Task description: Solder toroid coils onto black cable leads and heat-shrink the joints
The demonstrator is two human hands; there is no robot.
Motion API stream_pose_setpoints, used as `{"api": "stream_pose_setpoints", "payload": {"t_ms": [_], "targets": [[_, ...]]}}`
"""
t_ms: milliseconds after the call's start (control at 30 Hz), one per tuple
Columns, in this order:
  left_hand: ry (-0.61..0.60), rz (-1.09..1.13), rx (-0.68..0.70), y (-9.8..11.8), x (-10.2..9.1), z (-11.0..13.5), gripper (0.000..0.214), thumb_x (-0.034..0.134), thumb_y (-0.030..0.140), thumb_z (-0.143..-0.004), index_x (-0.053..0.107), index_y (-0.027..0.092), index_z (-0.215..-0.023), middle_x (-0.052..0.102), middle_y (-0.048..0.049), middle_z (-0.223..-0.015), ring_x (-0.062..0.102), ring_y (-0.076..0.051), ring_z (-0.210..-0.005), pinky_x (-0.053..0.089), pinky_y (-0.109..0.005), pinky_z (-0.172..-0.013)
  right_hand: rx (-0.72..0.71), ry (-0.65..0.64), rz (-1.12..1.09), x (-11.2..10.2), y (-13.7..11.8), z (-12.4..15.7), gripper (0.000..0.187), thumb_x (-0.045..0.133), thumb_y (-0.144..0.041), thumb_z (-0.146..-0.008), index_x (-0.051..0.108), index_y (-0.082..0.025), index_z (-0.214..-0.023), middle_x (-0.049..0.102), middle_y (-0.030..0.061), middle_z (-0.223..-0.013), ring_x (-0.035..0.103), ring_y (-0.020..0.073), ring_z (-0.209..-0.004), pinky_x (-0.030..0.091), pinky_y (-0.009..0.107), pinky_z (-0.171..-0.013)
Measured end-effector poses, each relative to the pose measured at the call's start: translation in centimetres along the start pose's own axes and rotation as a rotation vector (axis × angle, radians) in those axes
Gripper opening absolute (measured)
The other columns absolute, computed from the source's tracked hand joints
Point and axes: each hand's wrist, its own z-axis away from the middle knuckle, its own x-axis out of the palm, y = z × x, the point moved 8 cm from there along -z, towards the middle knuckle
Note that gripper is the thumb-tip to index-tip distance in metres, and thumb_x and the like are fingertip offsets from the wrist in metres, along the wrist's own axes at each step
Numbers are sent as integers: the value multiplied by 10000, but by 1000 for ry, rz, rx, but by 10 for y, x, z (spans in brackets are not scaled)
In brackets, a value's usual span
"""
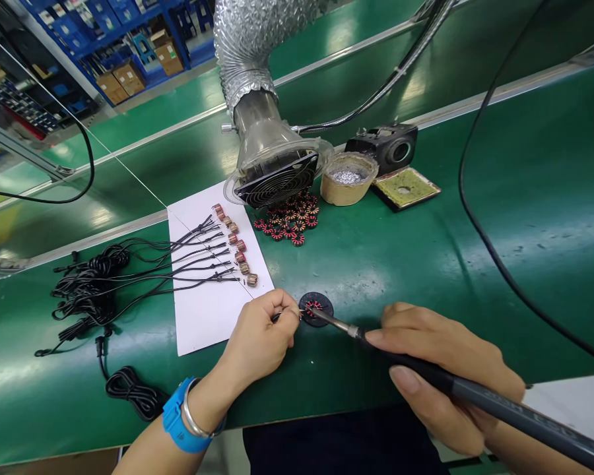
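My right hand (pixel 440 369) grips a soldering iron (pixel 406 363) by its dark handle, fingers wrapped round it. The metal tip reaches a small red-and-black ring (pixel 313 307), which looks like a wound coil, in a round black holder (pixel 325 318) on the bench. My left hand (pixel 270 330) is pinched closed just left of that holder. A thin solder wire (pixel 212 254) runs down from the upper left into its fingers, and a short end points at the ring. Something dark also shows between the fingertips, too small to name.
Black cables (pixel 96 280) lie coiled at left, their ends on a white board (pixel 198 323) beside several small coils (pixel 240 257). More rings (pixel 292 221) are heaped under a fume extractor (pixel 277 158). Behind are a solder-filled tub (pixel 349 191), a yellow sponge (pixel 406 187) and an iron stand (pixel 391 145).
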Motion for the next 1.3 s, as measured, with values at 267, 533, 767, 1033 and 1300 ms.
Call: {"api": "stream_pose_setpoints", "payload": {"t_ms": [267,533,767,1033,1300], "targets": [[-5,5,3,1,0,0,168,455,229,-869,530,190,-724,491,67,-500,398,-85,-482,325,-203,-524,-4,57,-36,-2,3,2,443,512,-71,-738,628,-176,-1152,612,61,-773,592,179,-640,507,342,-540],[-51,21,-2,2,2,4,196,446,309,-904,524,194,-765,494,60,-523,404,-97,-493,332,-217,-535,189,62,5,8,20,-8,381,522,-71,-875,588,-246,-1207,639,0,-717,576,115,-545,484,234,-489],[-101,-31,79,12,4,11,295,385,340,-962,515,191,-743,542,30,-614,467,-118,-577,367,-241,-594,104,-269,129,52,20,-26,223,477,-86,-882,615,-207,-1009,612,9,-749,556,122,-652,457,229,-615],[-57,-156,123,23,-1,14,271,395,356,-974,524,201,-793,564,28,-686,498,-125,-634,371,-241,-609,43,-241,142,53,18,-21,210,456,-58,-876,550,-202,-996,611,-2,-770,546,119,-664,446,233,-647],[-37,-92,61,12,1,10,302,422,370,-955,539,195,-739,570,29,-629,470,-116,-581,380,-235,-605,106,-236,125,54,21,-21,229,466,-62,-846,562,-201,-1001,653,5,-797,595,123,-679,489,239,-652]]}}
